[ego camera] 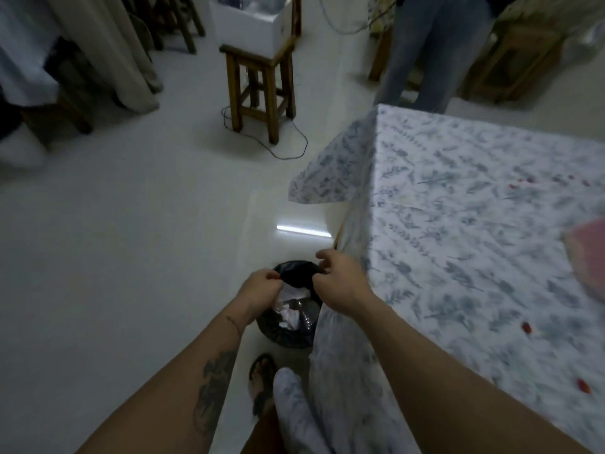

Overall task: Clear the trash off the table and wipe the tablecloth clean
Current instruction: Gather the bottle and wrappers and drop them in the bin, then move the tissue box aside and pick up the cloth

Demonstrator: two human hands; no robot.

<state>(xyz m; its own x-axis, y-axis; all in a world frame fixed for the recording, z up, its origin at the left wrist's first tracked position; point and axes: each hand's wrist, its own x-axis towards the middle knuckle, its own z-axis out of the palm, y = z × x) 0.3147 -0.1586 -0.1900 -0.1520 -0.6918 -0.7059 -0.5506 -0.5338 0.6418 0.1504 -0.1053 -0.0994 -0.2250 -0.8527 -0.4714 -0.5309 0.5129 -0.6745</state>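
A small bin lined with a black trash bag (296, 332) stands on the floor by the table's near left corner, with crumpled white paper (291, 314) inside. My left hand (260, 286) and my right hand (337, 276) both pinch the bag's black rim (296, 273) and hold it up between them. The table to the right wears a white tablecloth with a blue leaf print (458, 224). Small red scraps (527, 327) lie scattered on the cloth. A pink object (589, 253) sits at the cloth's right edge, blurred.
A wooden stool (258, 90) carrying a white box (252, 24) stands ahead on the pale floor, with a thin cable (288, 149) looping around its legs. A person in jeans (429, 50) stands beyond the table. More wooden furniture is at the far left. My sandalled foot (262, 381) is beside the bin.
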